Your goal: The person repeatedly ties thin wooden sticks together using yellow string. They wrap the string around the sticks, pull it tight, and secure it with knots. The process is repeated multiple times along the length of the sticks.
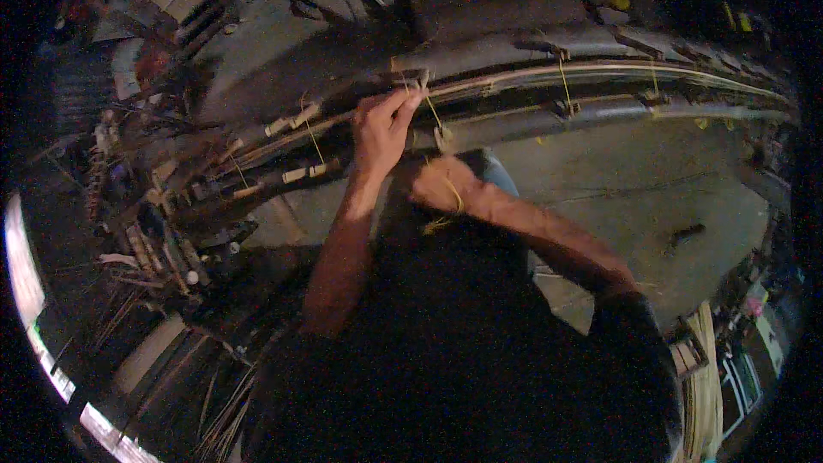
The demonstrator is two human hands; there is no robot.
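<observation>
Two long dark bars run side by side across the picture, a far bar (506,45) and a near bar (514,126). Between them lies a bundle of thin pale strips (617,69). A taut yellow cord (434,111) crosses the gap between small wooden pegs. My left hand (383,129) reaches over the strips, fingertips pinched together beside the far peg (423,79); what they grip is hidden. Beside the near peg (442,135), my right hand (441,182) is closed round a loose yellow cord (460,200), its end trailing below the hand.
More yellow cords (564,81) and wooden pegs (295,175) are spaced along both bars. Cluttered sticks and tools (163,249) stand at the left. Long pale slats (705,377) lie at the lower right. A small dark object (686,231) rests on the grey floor (617,206).
</observation>
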